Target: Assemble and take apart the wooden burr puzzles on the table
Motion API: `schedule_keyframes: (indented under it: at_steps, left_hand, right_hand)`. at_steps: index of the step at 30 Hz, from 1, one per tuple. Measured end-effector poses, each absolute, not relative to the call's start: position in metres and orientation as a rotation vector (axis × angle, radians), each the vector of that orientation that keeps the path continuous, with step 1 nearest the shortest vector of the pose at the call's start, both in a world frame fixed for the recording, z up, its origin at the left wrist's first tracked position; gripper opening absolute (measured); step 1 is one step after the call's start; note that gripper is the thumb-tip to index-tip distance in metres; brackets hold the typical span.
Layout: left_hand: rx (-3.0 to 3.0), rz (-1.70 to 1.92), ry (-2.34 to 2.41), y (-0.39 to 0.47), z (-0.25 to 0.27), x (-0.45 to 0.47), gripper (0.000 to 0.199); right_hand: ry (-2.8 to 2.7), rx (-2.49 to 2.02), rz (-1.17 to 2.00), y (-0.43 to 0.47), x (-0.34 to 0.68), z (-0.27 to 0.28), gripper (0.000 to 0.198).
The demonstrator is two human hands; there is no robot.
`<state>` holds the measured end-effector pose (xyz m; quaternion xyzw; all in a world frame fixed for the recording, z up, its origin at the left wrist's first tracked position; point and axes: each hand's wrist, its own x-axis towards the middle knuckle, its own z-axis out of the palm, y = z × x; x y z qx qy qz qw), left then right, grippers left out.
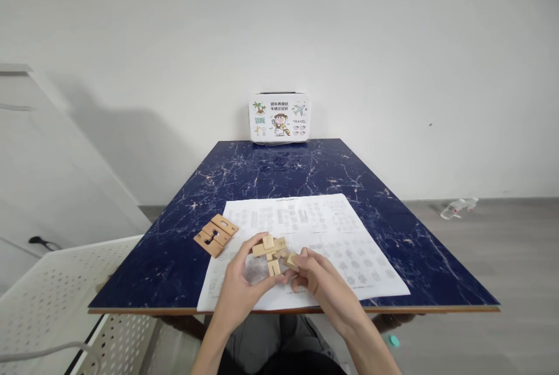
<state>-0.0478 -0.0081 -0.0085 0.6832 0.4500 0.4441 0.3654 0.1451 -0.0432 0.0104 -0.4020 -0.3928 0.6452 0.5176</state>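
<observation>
Light wooden interlocking puzzle pieces (269,243), joined into a cross-like cluster, are held over a printed sheet. My left hand (245,277) curls around the cluster's left side, thumb below it and fingers behind. At its right side, my right hand (315,273) pinches a wooden puzzle piece (290,260) between thumb and fingers, close against the cluster; whether that piece is locked into it I cannot tell. Several flat, browner wooden pieces (216,235) with cut-outs and marked numbers lie side by side to the left, partly over the sheet's edge.
The white printed sheet (367,264) with grey diagrams covers the near part of the blue marbled table (279,174). A white illustrated case (279,119) stands at the far edge against the wall. A perforated white surface (48,282) adjoins on the left. A clear bottle (459,208) lies on the floor.
</observation>
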Motion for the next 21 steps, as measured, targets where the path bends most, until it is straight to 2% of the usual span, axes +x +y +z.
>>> schedule_keyframes:
  at_steps: [6,13,21]
  left_hand:
    - [1.75,1.129,1.117,-0.009,-0.008,-0.049,0.067]
    - [1.763,1.126,1.101,-0.01,-0.008,-0.05,0.07]
    - [1.838,1.153,1.096,-0.01,-0.008,-0.049,0.063]
  right_hand:
    - [-0.822,-0.814,1.706,-0.042,0.142,0.003,0.035]
    - [-0.966,-0.773,1.637,-0.044,0.138,0.007,0.055]
    - [-0.857,-0.599,1.681,-0.044,0.128,0.008,0.035]
